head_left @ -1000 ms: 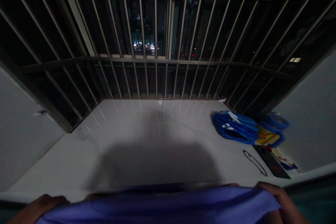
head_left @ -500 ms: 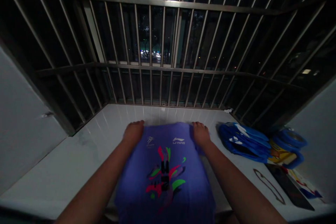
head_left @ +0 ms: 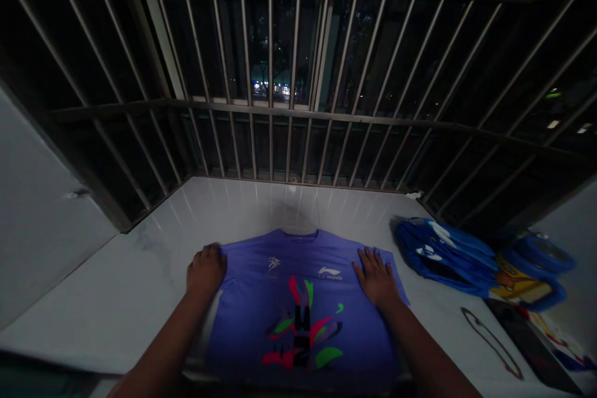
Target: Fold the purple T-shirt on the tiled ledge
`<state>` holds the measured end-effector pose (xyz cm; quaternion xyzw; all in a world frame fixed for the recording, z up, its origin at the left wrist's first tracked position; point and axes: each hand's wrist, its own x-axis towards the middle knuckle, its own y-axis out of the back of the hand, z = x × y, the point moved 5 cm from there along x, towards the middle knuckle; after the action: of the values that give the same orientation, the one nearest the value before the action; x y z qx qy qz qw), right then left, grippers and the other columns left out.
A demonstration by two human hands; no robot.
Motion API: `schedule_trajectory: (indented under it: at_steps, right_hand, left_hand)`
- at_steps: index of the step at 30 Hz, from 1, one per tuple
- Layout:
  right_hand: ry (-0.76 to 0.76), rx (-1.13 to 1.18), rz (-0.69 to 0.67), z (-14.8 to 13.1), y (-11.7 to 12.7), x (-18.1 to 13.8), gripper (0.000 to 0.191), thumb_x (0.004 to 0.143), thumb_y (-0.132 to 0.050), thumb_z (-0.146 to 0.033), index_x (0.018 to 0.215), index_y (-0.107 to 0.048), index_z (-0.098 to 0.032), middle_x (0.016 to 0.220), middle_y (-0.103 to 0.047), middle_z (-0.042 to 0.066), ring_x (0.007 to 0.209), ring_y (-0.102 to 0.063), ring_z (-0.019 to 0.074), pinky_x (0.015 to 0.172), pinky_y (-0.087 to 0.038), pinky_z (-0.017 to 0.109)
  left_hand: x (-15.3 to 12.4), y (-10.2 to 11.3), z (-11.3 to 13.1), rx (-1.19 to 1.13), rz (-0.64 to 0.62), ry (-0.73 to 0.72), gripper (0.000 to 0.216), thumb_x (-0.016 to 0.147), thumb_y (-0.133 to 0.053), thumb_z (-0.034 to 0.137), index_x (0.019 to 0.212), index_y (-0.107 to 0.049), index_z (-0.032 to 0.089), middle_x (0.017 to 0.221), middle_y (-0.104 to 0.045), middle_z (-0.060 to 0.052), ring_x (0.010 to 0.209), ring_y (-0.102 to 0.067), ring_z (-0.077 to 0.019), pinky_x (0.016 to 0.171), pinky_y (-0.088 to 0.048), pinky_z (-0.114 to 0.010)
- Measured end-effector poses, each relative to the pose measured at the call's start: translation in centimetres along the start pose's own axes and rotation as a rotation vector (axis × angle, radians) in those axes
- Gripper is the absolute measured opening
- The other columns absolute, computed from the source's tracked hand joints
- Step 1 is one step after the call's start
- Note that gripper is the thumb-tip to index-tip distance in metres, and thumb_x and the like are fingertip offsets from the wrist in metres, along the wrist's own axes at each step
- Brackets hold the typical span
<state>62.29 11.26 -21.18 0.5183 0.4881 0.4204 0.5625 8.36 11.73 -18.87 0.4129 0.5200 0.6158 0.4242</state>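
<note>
A purple T-shirt (head_left: pixel 252 323) with a bright pink, green and black print lies spread, front up, on a white ledge, its neckline toward the window bars. My left hand (head_left: pixel 206 270) is at the shirt's left shoulder edge, its fingers curled over the sleeve fabric. On the opposite shoulder, beside the white logo, my right hand (head_left: pixel 375 275) rests flat with fingers spread. The shirt's lower part runs into shadow at the bottom of the view.
Metal bars (head_left: pixel 289 109) enclose the ledge (head_left: pixel 153 273) at the back and sides. To the right lie a blue folded bag-like item (head_left: pixel 443 255), a blue and yellow item (head_left: pixel 522 286), a thin cord loop (head_left: pixel 492 342) and a dark flat panel (head_left: pixel 527 348).
The shirt has gone from narrow and held up to spread out on the ledge. My hands have moved apart, and the right one has opened flat on the cloth.
</note>
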Motion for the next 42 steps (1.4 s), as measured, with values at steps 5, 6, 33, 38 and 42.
schedule_trajectory:
  at_steps: [5, 6, 33, 38, 42]
  right_hand:
    - [0.146, -0.008, 0.221, -5.8, 1.5, -2.0, 0.064, 0.112, -0.033, -0.031, 0.175, -0.039, -0.018, 0.183, -0.028, 0.015, 0.171, -0.022, 0.0365, 0.135, -0.016, 0.068]
    - [0.24, 0.031, 0.238, -8.0, 1.5, -2.8, 0.064, 0.111, -0.036, -0.03, 0.175, -0.039, -0.017, 0.183, -0.029, 0.015, 0.171, -0.024, 0.0352, 0.136, -0.018, 0.065]
    - [0.734, 0.417, 0.327, -16.2, -0.2, -8.4, 0.042, 0.1, -0.06, -0.012, 0.131, -0.081, -0.03, 0.127, -0.079, 0.01, 0.12, -0.069, 0.029, 0.115, -0.051, 0.051]
    - [0.878, 0.366, 0.366, -16.4, -0.3, -9.9, 0.041, 0.105, -0.053, -0.012, 0.133, -0.079, -0.028, 0.123, -0.08, 0.011, 0.113, -0.071, 0.0269, 0.104, -0.056, 0.044]
    - [0.977, 0.26, 0.224, -18.4, 0.4, -11.3, 0.04, 0.104, -0.058, -0.014, 0.136, -0.077, -0.031, 0.119, -0.081, 0.008, 0.113, -0.071, 0.0266, 0.104, -0.054, 0.042]
  left_hand:
    - [0.7, 2.5, -1.1, 0.079, -0.075, 0.083, 0.056, 0.106, -0.047, 0.054, 0.127, -0.073, 0.009, 0.139, -0.065, -0.028, 0.135, -0.058, -0.0444, 0.099, -0.054, -0.051]
    - [1.0, 2.8, -0.6, 0.075, -0.101, 0.076, 0.052, 0.106, -0.047, 0.051, 0.121, -0.074, 0.01, 0.136, -0.067, -0.028, 0.133, -0.06, -0.0442, 0.098, -0.054, -0.049]
    - [-6.9, 0.0, -1.2, -0.793, -0.142, -0.437, 0.031, 0.095, -0.057, 0.036, 0.104, -0.085, 0.026, 0.104, -0.082, -0.008, 0.097, -0.077, -0.0262, 0.089, -0.061, -0.038]
    - [-6.4, -0.5, -1.7, -0.807, -0.115, -0.369, 0.032, 0.091, -0.058, 0.037, 0.105, -0.084, 0.025, 0.098, -0.08, -0.008, 0.089, -0.075, -0.0255, 0.083, -0.061, -0.038]
    - [-6.1, -0.6, -1.4, -0.809, -0.084, -0.413, 0.029, 0.089, -0.057, 0.031, 0.099, -0.083, 0.024, 0.098, -0.079, -0.008, 0.095, -0.075, -0.0258, 0.085, -0.06, -0.038]
